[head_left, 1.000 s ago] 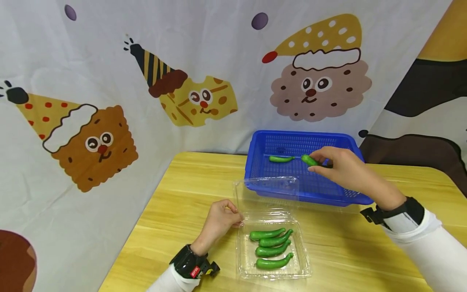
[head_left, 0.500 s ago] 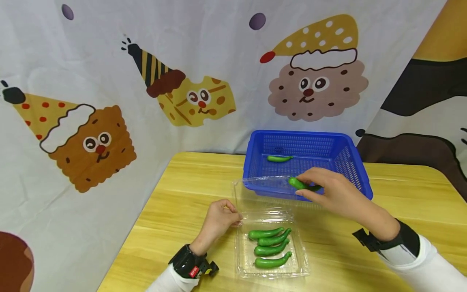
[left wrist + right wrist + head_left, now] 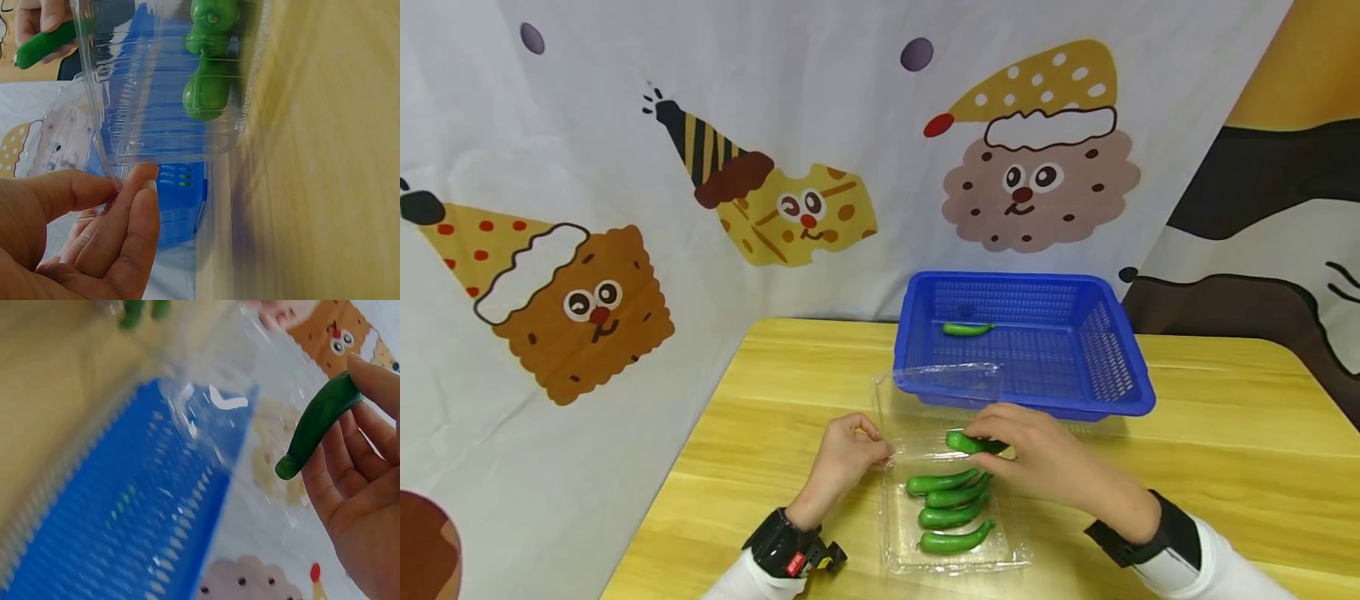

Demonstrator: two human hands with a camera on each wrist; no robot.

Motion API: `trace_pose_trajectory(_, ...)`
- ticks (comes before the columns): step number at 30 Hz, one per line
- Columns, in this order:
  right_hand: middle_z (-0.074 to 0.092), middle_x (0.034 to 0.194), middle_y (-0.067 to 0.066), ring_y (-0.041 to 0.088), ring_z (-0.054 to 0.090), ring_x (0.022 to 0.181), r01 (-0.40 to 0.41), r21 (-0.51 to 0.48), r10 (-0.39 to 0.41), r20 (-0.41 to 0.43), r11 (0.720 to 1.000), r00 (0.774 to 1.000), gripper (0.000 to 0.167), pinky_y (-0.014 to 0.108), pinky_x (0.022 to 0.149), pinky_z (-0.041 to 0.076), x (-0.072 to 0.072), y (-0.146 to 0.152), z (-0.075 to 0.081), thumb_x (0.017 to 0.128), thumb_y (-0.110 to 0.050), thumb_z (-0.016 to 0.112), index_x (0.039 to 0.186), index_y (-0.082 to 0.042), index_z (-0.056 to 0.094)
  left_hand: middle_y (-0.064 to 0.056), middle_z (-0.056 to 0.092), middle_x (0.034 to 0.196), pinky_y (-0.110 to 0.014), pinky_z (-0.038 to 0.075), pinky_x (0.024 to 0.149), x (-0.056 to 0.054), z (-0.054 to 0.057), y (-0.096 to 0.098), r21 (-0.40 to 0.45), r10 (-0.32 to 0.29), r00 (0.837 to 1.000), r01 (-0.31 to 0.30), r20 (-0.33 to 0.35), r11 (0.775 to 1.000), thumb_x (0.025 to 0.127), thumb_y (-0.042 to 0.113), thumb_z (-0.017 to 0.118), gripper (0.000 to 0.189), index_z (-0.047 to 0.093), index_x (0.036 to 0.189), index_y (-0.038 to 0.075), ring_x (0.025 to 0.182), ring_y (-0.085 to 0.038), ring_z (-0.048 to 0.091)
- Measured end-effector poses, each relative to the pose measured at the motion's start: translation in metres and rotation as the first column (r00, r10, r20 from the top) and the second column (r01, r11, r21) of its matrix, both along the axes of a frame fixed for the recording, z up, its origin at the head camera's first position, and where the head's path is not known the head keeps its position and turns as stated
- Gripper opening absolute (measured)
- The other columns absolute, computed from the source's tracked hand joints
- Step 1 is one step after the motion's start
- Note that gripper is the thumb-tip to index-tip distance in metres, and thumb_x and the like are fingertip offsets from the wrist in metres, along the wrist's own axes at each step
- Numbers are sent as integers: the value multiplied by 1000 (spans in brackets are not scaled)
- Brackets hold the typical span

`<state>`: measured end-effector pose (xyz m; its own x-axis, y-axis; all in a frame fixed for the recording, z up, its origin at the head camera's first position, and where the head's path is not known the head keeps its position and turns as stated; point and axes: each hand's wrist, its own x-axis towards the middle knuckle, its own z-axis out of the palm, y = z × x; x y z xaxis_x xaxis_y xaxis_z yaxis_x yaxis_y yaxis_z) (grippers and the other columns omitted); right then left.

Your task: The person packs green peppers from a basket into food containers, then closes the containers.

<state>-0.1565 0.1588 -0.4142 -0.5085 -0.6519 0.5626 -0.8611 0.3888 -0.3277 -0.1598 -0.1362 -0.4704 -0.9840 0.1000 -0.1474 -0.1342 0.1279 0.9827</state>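
Observation:
In the head view my left hand (image 3: 847, 452) pinches the left edge of a clear plastic clamshell box (image 3: 953, 570) near its hinge; the left wrist view shows thumb and fingertips on that thin edge. Several small curved green zucchini (image 3: 955, 543) lie side by side in the box's tray. My right hand (image 3: 1037, 454) holds another green zucchini (image 3: 319, 422) between thumb and fingers, over the hinge side of the box. Its narrow end is partly hidden by the fingers in the head view. The clear lid (image 3: 925, 400) stands folded back.
A blue perforated basket (image 3: 1138, 392) stands behind the box, overlapped by the lid in the head view. One zucchini (image 3: 967, 329) lies inside it. The wooden table (image 3: 775, 392) meets a printed cloth backdrop (image 3: 835, 292) at the back and left.
My right hand has carried a zucchini out of the blue basket, toward me and left, to over the box's hinge side. The left hand keeps its hold on the box edge.

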Motion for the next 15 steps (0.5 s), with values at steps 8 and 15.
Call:
trace_pose_trajectory(8,70,105,-9,4,65,91,-38,115,23,132,993,991,26,21,74,60,16,-18,-32,89,-20,86,112,-14,75,-24,75,84,-42,68,71,1,-2,-2,-3,1,1000,-1,-14,1000,83,-10,74,17,60,89,-4,70,-22,75)
trace_pose_trajectory(15,70,103,-8,4,66,90,-62,170,44,109,984,993,27,21,73,59,19,-24,-48,87,-22,86,111,-13,76,-25,75,84,-37,68,69,2,0,-1,20,-2,1000,2,-14,1000,82,-11,73,17,59,89,-4,70,-23,75)
